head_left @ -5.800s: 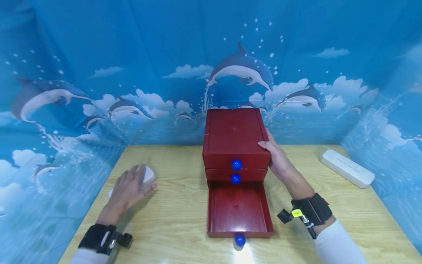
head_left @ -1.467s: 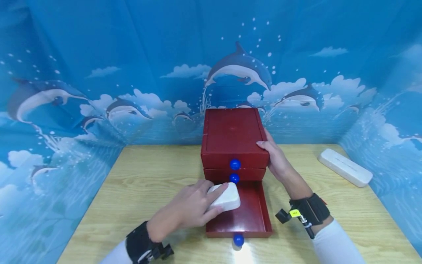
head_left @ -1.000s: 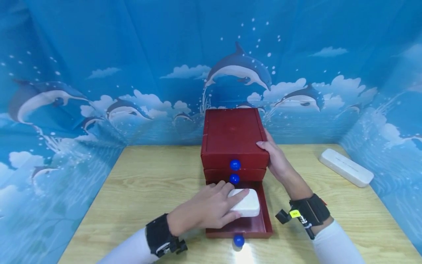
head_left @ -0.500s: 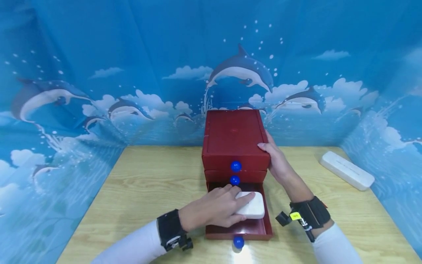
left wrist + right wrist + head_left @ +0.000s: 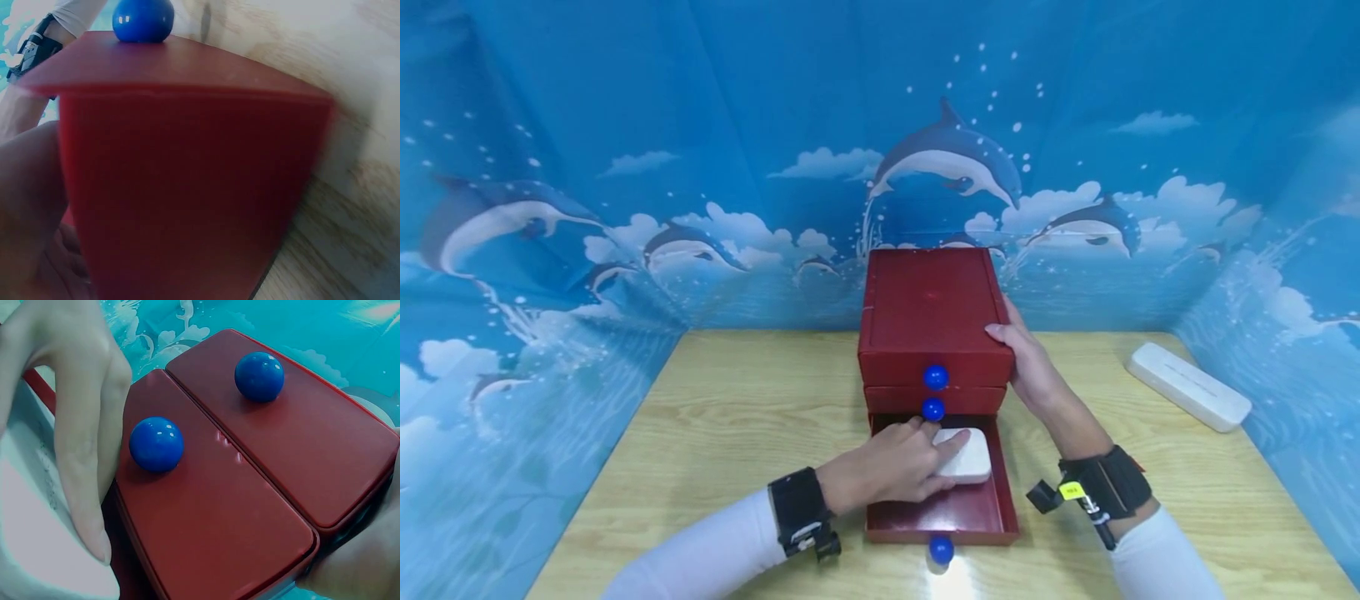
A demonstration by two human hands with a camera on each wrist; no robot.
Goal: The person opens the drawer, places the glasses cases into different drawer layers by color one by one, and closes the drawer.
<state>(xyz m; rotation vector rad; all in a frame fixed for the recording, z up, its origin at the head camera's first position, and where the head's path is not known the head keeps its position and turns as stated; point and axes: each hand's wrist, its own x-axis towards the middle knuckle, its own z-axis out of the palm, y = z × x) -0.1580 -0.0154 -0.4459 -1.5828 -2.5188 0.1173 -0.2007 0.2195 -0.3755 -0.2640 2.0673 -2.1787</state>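
A dark red drawer cabinet [image 5: 932,300] stands mid-table, its bottom drawer [image 5: 940,518] pulled out towards me. Inside that drawer my left hand [image 5: 898,462] holds a white case [image 5: 967,457] with rounded corners, index finger on top and thumb at the near edge. The case's left end is hidden beneath the hand. In the right wrist view, left-hand fingers [image 5: 84,444] lie over the case [image 5: 44,531]. My right hand [image 5: 1032,362] grips the cabinet's right side, thumb over the top edge. The left wrist view is mostly filled by the drawer's outer side [image 5: 194,194].
A second, longer white case [image 5: 1189,387] with faint printing lies at the table's right. Blue ball knobs [image 5: 936,377] stick out from the drawer fronts. Behind the wooden table [image 5: 737,392] hangs a blue dolphin-print cloth [image 5: 775,100].
My left hand has carried the white case from the table's left side rightwards into the bottom drawer. Over the last half second both shifted slightly left and back. The right hand stays put.
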